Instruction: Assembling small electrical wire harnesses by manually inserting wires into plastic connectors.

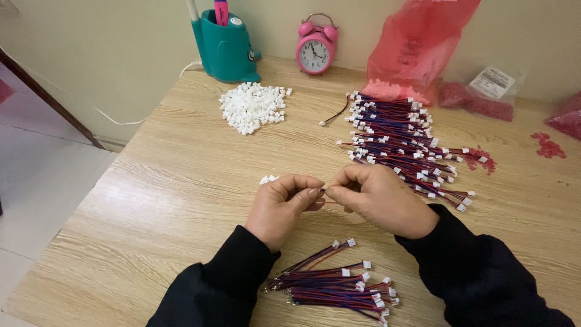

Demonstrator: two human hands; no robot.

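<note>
Left hand (283,206) and right hand (378,198) meeting fingertip to fingertip above the middle of the wooden worktop (169,200), each pinched shut on one end of a short red and blue wire (325,192); hidden by the fingers whether a plug sits on it. Two or three loose white connectors (267,179) lying on the worktop just beyond the left hand. Nearer than the hands, between the two black sleeves, a small bundle of wires with white plugs (336,283). Beyond the right hand, a far larger spread of the same wires (402,142), its near end close to the knuckles. Farther beyond the left hand, a heap of white connectors (251,107). Behind that heap, a teal pen holder (224,51); beside it, a pink alarm clock (316,48). Behind the large spread, a pink plastic bag (417,45).
</note>
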